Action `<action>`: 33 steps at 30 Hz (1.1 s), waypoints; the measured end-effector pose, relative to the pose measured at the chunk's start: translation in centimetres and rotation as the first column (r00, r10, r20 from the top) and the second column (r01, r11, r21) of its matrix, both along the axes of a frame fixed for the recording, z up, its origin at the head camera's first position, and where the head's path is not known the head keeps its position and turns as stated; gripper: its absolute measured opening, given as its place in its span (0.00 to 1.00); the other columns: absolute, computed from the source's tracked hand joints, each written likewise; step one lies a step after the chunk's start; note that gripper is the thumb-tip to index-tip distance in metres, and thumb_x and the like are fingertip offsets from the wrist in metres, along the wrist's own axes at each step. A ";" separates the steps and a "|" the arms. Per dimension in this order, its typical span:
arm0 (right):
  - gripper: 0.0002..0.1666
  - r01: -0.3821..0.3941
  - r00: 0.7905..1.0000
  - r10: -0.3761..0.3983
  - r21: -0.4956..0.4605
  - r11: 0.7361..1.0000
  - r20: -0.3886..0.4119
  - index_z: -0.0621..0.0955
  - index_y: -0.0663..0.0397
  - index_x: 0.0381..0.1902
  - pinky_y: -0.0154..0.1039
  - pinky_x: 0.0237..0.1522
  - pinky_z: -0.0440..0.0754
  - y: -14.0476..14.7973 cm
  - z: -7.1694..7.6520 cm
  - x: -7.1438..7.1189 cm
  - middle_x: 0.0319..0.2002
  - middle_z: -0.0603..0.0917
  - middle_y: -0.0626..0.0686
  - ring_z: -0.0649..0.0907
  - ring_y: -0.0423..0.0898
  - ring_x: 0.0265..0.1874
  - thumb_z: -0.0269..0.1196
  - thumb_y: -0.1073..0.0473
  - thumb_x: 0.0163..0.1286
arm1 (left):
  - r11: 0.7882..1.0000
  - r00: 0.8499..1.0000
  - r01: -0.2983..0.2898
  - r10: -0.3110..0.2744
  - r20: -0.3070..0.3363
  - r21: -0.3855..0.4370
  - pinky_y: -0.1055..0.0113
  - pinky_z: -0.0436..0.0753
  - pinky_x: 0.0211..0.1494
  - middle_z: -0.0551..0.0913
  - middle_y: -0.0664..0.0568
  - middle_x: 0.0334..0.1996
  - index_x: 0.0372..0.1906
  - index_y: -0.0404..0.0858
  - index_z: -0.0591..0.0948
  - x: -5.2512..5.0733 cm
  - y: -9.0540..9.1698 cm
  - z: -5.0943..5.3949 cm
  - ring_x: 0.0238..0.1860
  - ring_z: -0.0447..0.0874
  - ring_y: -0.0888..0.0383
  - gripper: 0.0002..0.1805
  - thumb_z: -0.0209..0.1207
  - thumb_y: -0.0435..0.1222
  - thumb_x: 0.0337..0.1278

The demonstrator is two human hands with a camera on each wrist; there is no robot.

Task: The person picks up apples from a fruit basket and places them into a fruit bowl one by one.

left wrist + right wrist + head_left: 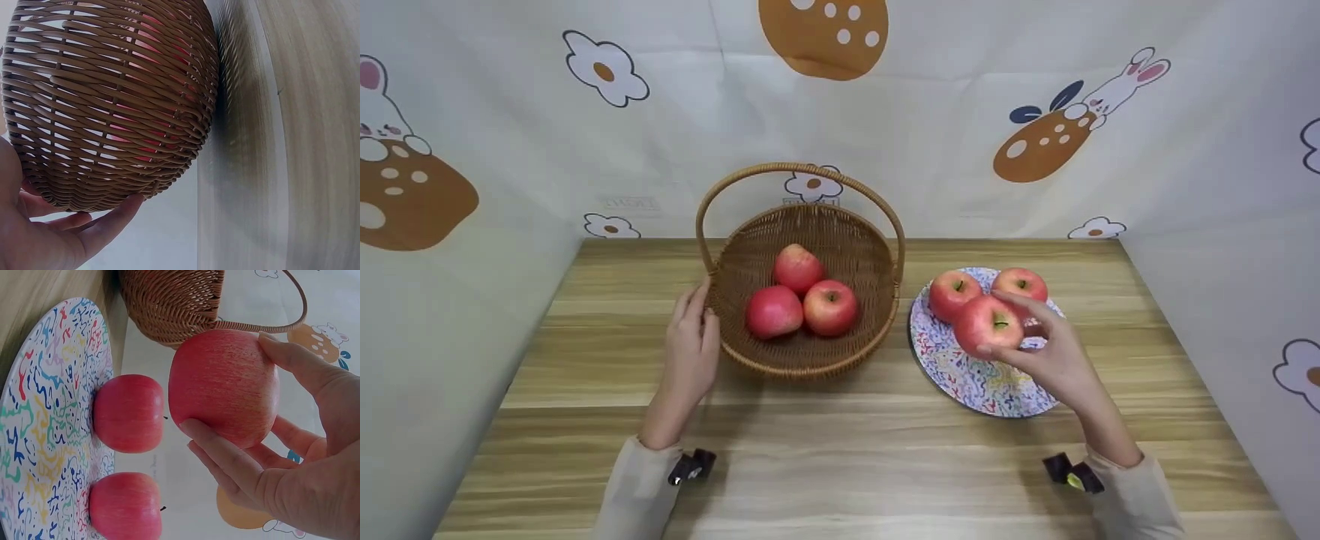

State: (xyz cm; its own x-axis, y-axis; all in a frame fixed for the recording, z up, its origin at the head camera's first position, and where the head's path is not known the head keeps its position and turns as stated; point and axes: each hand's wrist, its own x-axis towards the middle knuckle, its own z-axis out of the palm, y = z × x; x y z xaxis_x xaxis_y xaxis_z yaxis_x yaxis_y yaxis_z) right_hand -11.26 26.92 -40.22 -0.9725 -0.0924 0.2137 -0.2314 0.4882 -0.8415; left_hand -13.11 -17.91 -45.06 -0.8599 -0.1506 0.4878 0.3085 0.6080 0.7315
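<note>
My right hand (1054, 360) pinches a red apple (988, 328) between thumb and fingers, held above the patterned plate; the right wrist view shows this apple (222, 388) clear of the plate (50, 422). Two more apples, one at the left (954, 295) and one at the right (1020, 286), sit on the plate's far part. My left hand (692, 345) rests against the left side of the wicker basket (802, 367), its fingers fairly straight along the weave (112, 107). Inside the basket lie three apples (830, 308), touching or nearly touching.
The basket's tall arched handle (802, 166) stands upright over it. Behind the wooden table (825, 465) hangs a pale cloth (675, 112) printed with rabbits and flowers, and similar cloth rises at both sides. The plate stands right of the basket.
</note>
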 end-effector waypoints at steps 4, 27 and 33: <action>0.43 0.002 1.000 -0.002 0.006 1.000 0.006 0.80 0.60 0.69 0.32 0.45 0.81 0.4 -0.1 -0.2 0.66 0.81 0.60 0.79 0.46 0.48 0.80 0.73 0.54 | 1.000 1.000 0.000 0.000 -0.005 -0.003 0.52 0.80 0.49 0.78 0.28 0.59 0.72 0.21 0.71 0.0 0.0 0.0 0.43 0.77 0.46 0.27 0.47 0.23 0.70; 0.42 -0.033 0.992 0.023 0.076 0.997 0.122 0.76 0.63 0.73 0.34 0.39 0.85 3.6 -0.9 -1.5 0.67 0.77 0.71 0.83 0.61 0.46 0.76 0.69 0.60 | 1.000 1.000 0.003 -0.003 0.002 0.009 0.46 0.81 0.53 0.77 0.26 0.61 0.71 0.21 0.72 -0.1 -0.1 0.0 0.46 0.79 0.41 0.27 0.47 0.23 0.70; 0.43 -0.022 0.983 0.007 0.082 0.996 0.184 0.74 0.63 0.74 0.35 0.37 0.87 4.6 -1.0 -1.8 0.67 0.75 0.73 0.84 0.59 0.46 0.76 0.66 0.62 | 0.999 1.000 0.015 -0.015 -0.018 0.028 0.39 0.80 0.58 0.77 0.24 0.61 0.70 0.19 0.72 -0.1 -0.1 0.0 0.53 0.79 0.35 0.26 0.48 0.22 0.69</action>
State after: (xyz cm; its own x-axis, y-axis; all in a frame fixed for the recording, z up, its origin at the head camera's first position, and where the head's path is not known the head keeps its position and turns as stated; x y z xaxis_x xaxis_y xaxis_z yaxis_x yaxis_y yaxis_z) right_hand -13.04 31.51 -41.18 -0.9929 -0.1171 0.0233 -0.0850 0.5560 -0.8268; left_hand -13.25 -18.00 -45.07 -0.8536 -0.1520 0.4984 0.3301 0.5824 0.7429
